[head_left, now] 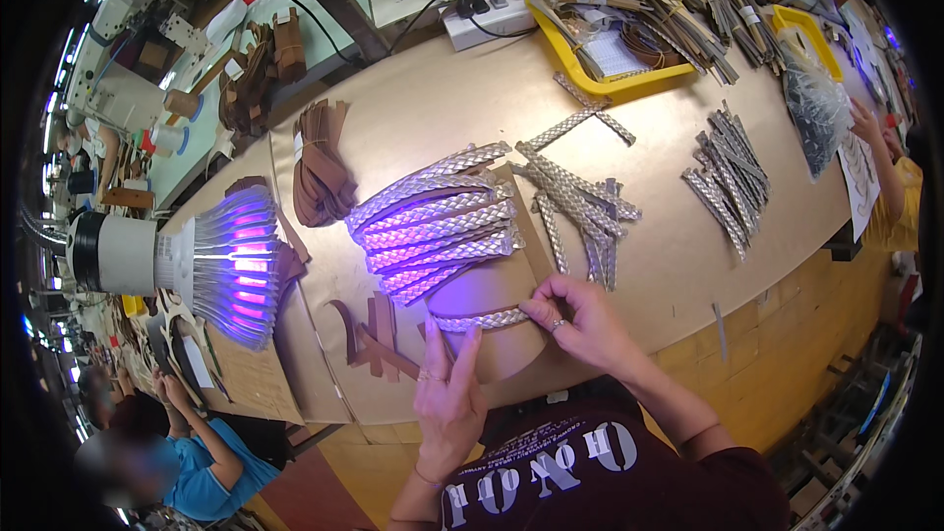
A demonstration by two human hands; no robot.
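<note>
Pinching one end of a silver braided strip (482,320) lying on the brown paper-covered bench (688,265), the right hand (580,320) grips it; the left hand (447,393) presses open fingers flat beside it. Uneven pull could skew the strip. Whatever lies under the palms is hidden.

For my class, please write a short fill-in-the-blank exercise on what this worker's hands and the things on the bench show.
1. Both hands, the left hand and the right hand, press one silver braided strap onto a ____ paper pattern piece.
2. The lamp at the left glows ____.
3. The tray at the bench's far edge is ____.
4. The bundle of flat leather strips is ____.

Missing words: brown; purple; yellow; brown
</note>
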